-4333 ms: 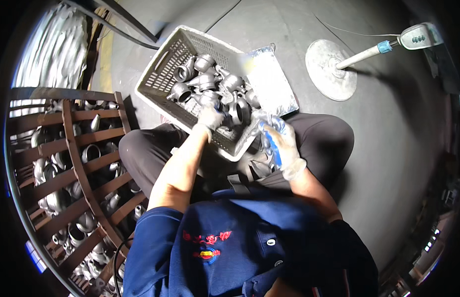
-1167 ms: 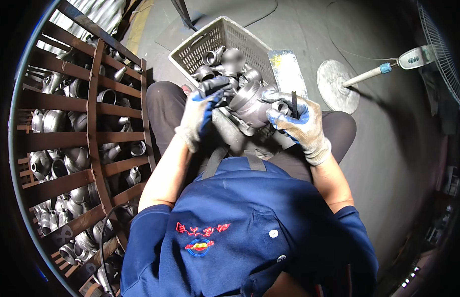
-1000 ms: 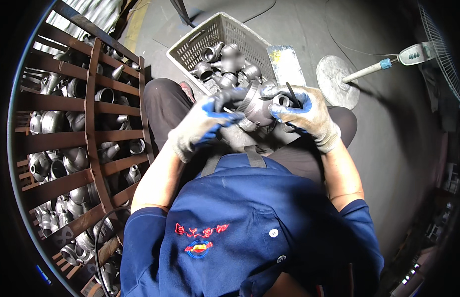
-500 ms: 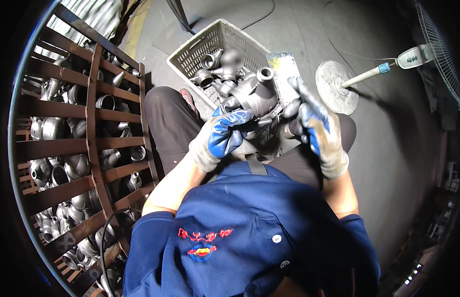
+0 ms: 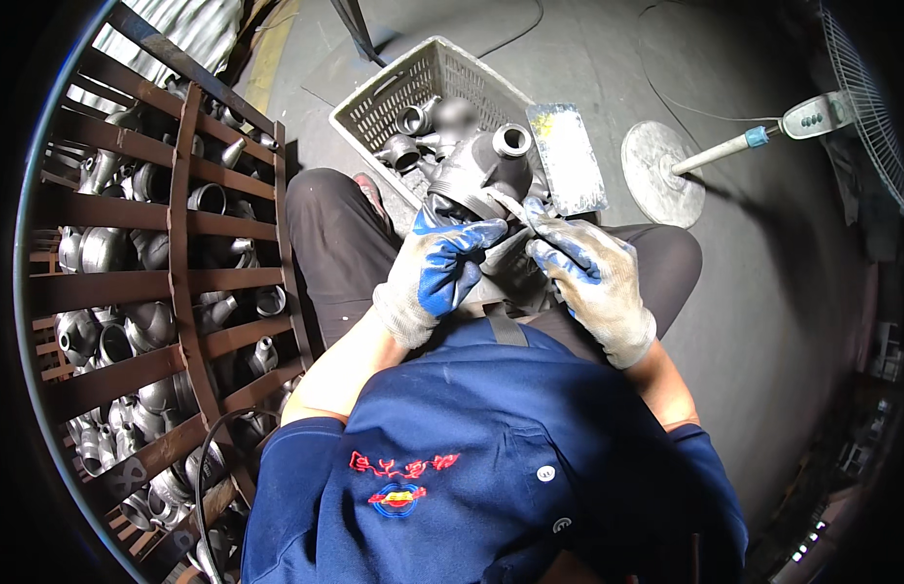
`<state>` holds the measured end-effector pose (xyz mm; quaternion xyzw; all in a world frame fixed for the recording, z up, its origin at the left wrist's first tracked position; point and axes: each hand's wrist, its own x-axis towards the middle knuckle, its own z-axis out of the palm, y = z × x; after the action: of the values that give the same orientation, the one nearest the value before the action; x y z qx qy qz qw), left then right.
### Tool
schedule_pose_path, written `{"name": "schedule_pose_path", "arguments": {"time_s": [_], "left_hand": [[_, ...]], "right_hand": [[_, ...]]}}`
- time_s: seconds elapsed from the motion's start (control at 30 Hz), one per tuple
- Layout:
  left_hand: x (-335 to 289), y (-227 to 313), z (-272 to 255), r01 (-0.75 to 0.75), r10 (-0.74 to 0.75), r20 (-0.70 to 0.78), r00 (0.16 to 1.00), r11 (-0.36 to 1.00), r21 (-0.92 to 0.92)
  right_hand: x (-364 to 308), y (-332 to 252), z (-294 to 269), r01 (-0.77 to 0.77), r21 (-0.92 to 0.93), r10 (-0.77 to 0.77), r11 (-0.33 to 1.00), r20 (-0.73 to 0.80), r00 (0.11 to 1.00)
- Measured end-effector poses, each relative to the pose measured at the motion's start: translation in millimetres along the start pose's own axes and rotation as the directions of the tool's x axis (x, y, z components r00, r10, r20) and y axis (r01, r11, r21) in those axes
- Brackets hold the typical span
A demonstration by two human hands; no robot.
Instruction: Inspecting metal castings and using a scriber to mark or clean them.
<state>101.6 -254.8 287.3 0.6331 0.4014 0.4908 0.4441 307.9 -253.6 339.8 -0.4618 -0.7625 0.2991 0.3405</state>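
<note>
A grey metal casting (image 5: 479, 175), round-bodied with a short open pipe neck tilted up to the right, is held between my knees and the basket. My left hand (image 5: 442, 261), in a white glove with a blue coating, is closed on its near left edge; the fingertips are partly hidden. On the right, my gloved right hand (image 5: 593, 273) pinches a thin pale stick-like tool (image 5: 508, 202), whose tip rests against the casting's side below the neck. The tool's exact kind cannot be made out.
A grey plastic basket (image 5: 374, 90) with several castings (image 5: 401, 153) stands ahead. Beside it is a pale, worn rectangular board (image 5: 572, 161). A floor fan (image 5: 663, 173) stands at right. A brown metal rack (image 5: 184, 224) full of castings runs along my left.
My right hand has moved left and down from the board to the casting, bringing the tool against it. The casting has turned, its neck now higher and nearer upright.
</note>
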Motion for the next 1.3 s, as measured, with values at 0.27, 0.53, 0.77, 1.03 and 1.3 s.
{"name": "schedule_pose_path", "arguments": {"time_s": [0.27,0.53,0.77,1.03,1.3], "left_hand": [[-3.6,4.3,-6.3,-0.21,0.179,0.126,0.976,0.93,0.301],[-4.7,-0.5,-7.9,-0.261,0.236,0.114,0.965,0.911,0.32],[-5.5,2.3,-8.7,-0.202,0.153,0.165,0.974,0.92,0.337],[0.1,2.2,-4.5,-0.356,0.334,0.129,0.934,0.833,0.423],[-4.2,2.7,-7.6,-0.336,0.267,0.207,0.941,0.806,0.487]], "right_hand": [[-1.1,-1.9,-1.3,0.118,-0.223,-0.099,0.968,0.094,0.991],[11.1,-2.5,-19.2,-0.005,-0.026,0.011,1.0,0.23,0.973],[9.4,-1.2,-16.3,0.026,-0.062,-0.016,0.998,0.154,0.988],[13.3,-0.1,-19.1,0.064,-0.075,-0.045,0.995,0.234,0.971],[15.6,-0.7,-25.2,-0.357,0.192,0.256,0.914,0.408,0.876]]}}
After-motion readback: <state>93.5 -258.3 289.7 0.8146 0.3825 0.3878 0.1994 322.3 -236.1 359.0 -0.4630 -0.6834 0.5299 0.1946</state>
